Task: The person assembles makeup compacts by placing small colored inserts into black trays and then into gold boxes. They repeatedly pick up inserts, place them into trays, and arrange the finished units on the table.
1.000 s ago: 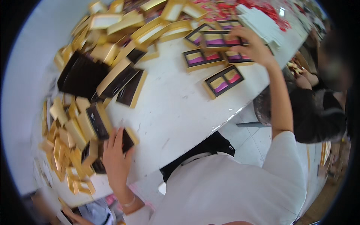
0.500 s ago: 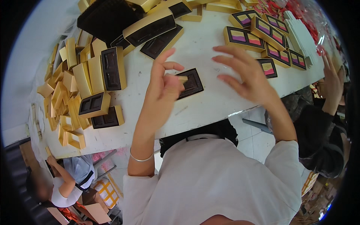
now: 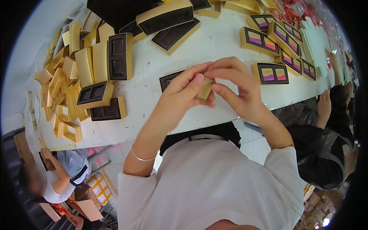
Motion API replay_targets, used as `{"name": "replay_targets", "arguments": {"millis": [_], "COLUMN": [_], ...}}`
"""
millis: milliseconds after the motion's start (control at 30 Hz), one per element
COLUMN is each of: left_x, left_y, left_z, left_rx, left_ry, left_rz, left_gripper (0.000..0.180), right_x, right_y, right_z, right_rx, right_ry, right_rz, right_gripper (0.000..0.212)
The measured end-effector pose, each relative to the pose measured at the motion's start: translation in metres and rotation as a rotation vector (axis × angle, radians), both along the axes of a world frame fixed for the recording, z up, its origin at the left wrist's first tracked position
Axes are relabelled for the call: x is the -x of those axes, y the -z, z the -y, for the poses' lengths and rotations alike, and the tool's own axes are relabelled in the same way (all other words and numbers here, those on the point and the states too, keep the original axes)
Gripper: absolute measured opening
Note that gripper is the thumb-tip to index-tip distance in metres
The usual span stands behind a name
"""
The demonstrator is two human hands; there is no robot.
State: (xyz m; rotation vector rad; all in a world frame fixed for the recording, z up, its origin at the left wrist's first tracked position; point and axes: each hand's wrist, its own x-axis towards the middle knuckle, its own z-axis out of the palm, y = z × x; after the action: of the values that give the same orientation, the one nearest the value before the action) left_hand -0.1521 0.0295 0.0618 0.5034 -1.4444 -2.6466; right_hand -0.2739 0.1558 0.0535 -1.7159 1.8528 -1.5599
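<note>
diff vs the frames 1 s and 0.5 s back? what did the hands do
Both hands left the table and met above its near edge: the left hand and right hand now pinch a small gold box between the fingertips. Earlier they were spread apart. The dark tray beneath and the gold box piles lie unchanged.

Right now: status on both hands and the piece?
Left hand and right hand both pinching small gold packet. Dark tray under hands on white table. Nothing in the way.
</note>
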Motion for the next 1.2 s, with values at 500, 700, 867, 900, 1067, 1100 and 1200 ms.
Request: {"name": "replay_targets", "arguments": {"millis": [500,700,867,900,1067,1100,1200], "left_x": [-0.024,-0.041,-0.034,-0.031,-0.028,-0.029,-0.018], "left_y": [0.010,0.029,0.034,0.034,0.040,0.042,0.051], "left_z": [0.000,0.024,0.018,0.017,0.013,0.012,0.000], "left_rx": [0.904,1.515,1.411,1.380,1.421,1.418,1.412], "left_ry": [-0.383,0.016,-0.109,-0.125,-0.150,-0.171,-0.212], "left_rz": [-0.211,0.104,0.104,0.098,0.016,0.025,-0.087], "left_gripper": [0.075,0.070,0.046,0.041,0.027,0.027,0.024], "right_x": [0.003,0.018,0.021,0.022,0.032,0.040,0.080], "right_y": [0.002,0.023,0.029,0.032,0.032,0.023,-0.008], "right_z": [-0.006,0.017,0.031,0.034,0.018,0.013,-0.006], "right_rx": [-0.224,-0.230,-0.449,-0.480,-0.257,-0.252,-0.220], "right_ry": [0.088,-0.072,-0.096,-0.084,-0.133,-0.074,0.148], "right_rz": [-0.364,-0.259,0.086,0.094,-0.051,0.042,0.195], "right_gripper": [0.033,0.020,0.016,0.017,0.015,0.014,0.013]}}
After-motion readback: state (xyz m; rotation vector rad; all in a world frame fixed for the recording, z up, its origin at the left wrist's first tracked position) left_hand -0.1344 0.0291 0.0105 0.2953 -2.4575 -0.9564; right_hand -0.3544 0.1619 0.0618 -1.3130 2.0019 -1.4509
